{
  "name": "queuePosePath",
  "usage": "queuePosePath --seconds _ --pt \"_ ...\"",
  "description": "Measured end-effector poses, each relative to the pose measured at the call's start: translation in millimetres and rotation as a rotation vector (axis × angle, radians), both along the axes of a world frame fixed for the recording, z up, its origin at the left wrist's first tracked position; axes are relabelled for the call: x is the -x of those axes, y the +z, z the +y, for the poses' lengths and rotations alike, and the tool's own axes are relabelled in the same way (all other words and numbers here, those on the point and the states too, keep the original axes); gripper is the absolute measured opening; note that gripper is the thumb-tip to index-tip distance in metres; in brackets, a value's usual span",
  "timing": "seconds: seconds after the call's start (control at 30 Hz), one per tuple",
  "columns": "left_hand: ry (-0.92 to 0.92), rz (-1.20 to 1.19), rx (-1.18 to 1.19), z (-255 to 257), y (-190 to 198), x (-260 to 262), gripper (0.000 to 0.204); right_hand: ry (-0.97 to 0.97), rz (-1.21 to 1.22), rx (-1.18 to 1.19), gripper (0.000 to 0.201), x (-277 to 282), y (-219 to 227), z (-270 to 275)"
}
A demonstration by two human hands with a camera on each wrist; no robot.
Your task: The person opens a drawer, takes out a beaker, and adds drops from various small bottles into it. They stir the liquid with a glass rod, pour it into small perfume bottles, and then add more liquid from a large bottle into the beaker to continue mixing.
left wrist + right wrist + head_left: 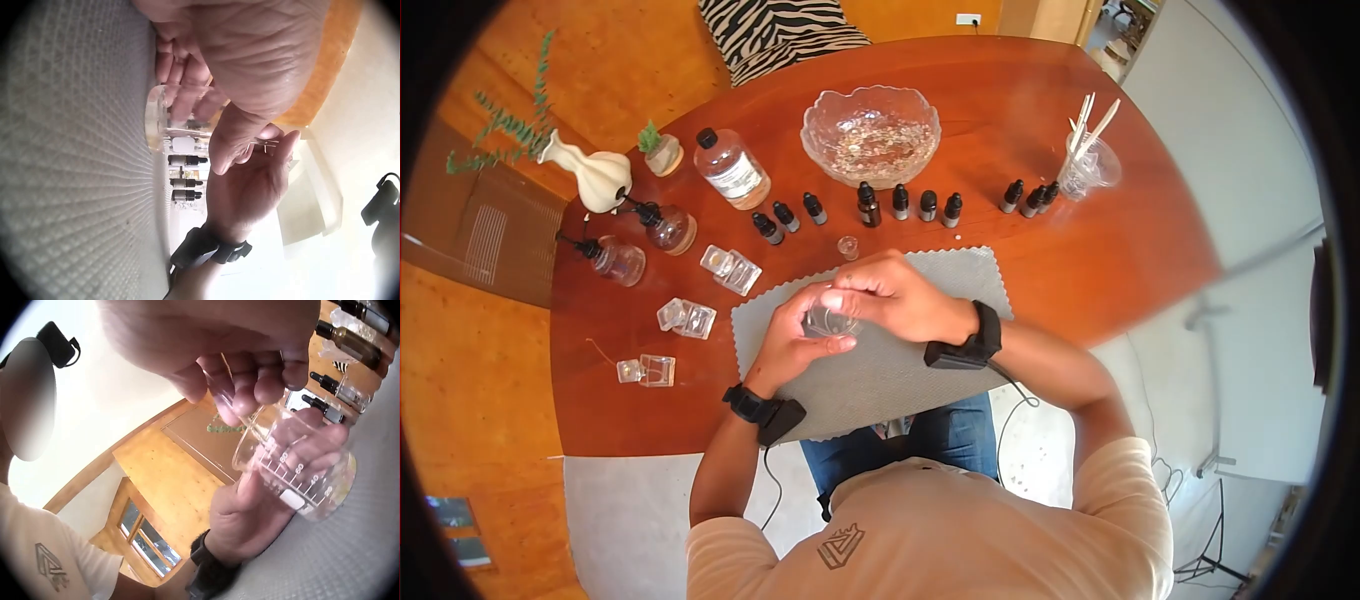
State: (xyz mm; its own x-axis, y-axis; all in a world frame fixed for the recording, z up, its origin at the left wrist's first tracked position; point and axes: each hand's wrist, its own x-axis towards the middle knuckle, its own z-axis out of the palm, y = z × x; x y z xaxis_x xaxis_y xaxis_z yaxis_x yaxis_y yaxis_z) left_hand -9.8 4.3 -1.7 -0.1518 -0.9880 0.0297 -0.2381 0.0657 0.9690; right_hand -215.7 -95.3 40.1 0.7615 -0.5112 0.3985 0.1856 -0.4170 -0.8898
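A clear glass beaker [832, 322] with white volume marks [299, 481] stands low over the grey mat [900, 375]. My left hand [785, 340] grips its side, fingers round the far wall and thumb on the near side. Above the rim, my right hand [910, 300] pinches a thin clear rod [216, 384] with curled fingers. The rod slants down to the beaker's mouth. A little liquid [340, 497] shows at the bottom of the beaker. Just beyond the hands sits a tiny clear glass cup [848, 246].
Several black-capped dropper bottles [901, 203] line the area behind the mat. Square glass bottles [692, 319] and pump bottles [618, 260] stand left, near a large labelled bottle [733, 172]. Farther back are a glass bowl [870, 105] and a cup of sticks [1090, 172].
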Motion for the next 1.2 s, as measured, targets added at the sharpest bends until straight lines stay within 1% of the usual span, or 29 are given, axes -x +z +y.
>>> queuePosePath --seconds 0.07,0.1,0.2,0.23,0.33,0.4,0.47,0.57,0.67,0.77,0.87,0.97,1.2 --pt "0.012 0.007 0.022 0 -1 1 0.073 -0.031 0.072 -0.041 0.022 -1 -2 2" --pt "-0.024 0.005 -0.040 -1 6 1 0.073 -0.048 -0.009 -0.160 0.018 -5 -8 2" --pt "0.016 0.027 -0.018 0 2 3 0.072 -0.027 0.058 -0.266 0.017 1 -16 -13" --pt "0.021 0.049 -0.028 1 5 5 0.070 -0.028 0.157 -0.236 0.020 10 -6 -18" --pt "-0.023 0.049 0.016 -2 6 5 0.069 -0.105 0.267 -0.320 0.026 48 7 -25" --pt "-0.030 0.022 0.013 -2 12 5 0.067 -0.369 0.366 -0.069 0.025 77 -6 -38" --pt "-0.021 0.016 -0.001 0 14 7 0.065 -0.646 0.501 0.133 0.017 101 -11 -49" --pt "-0.022 0.020 -0.008 1 14 7 0.064 -0.701 0.590 0.322 0.013 119 -23 -59" --pt "-0.030 0.052 -0.006 0 12 6 0.064 -0.698 0.587 0.469 0.010 110 -33 -59" --pt "-0.032 0.081 -0.006 0 9 4 0.064 -0.640 0.671 0.576 0.008 99 -30 -60" --pt "-0.028 0.080 -0.001 0 7 3 0.065 -0.619 0.786 0.586 0.007 93 -23 -60" --pt "-0.025 0.059 0.001 2 7 3 0.066 -0.630 0.835 0.572 0.003 93 -28 -64" --pt "-0.038 0.047 0.002 0 5 1 0.065 -0.595 0.762 0.561 0.002 94 -21 -59"
